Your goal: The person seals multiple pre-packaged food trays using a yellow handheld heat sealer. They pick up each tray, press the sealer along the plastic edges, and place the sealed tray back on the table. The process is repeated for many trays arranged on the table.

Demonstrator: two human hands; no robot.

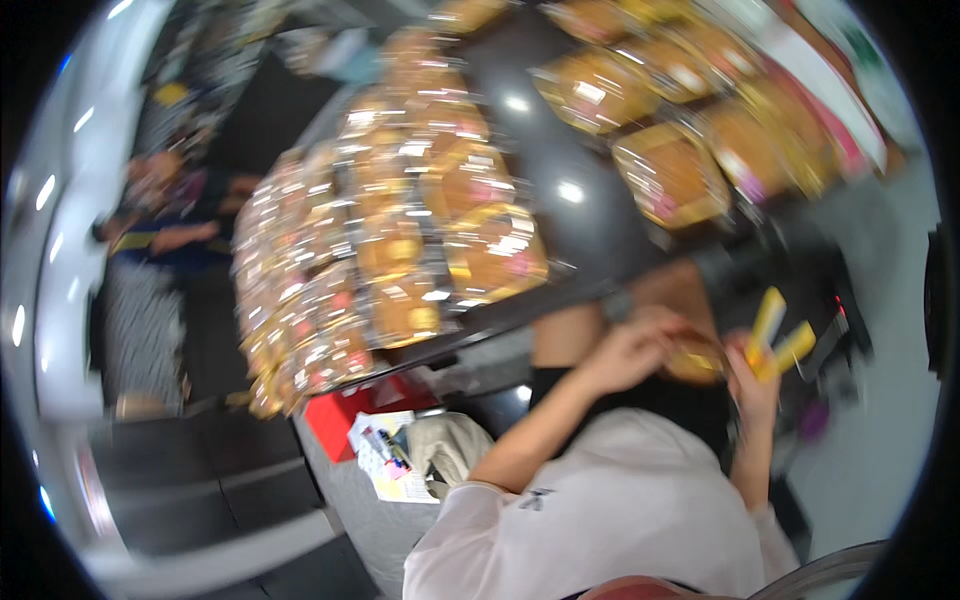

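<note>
In front of my lap is a small brown pack with a golden edge (697, 360), blurred by motion. The fingers of my left hand (645, 345) are bent and closed at its left side. My right hand (752, 378) is at its right side, closed around two yellow, strip-like pieces (780, 335) that fan out upward; their exact kind is too blurred to tell. Ahead, on a dark glossy table (575, 230), lie rows of clear-wrapped brown packs with golden trays (490, 255). More such packs (670, 175) lie at the table's right.
Left of my legs are a red box (335, 425), papers with pens (390, 460) and a beige cloth (450, 450). The table's near edge runs just beyond my knees. Another person (165, 240) is at the far left. A purple object (813, 420) lies at the right.
</note>
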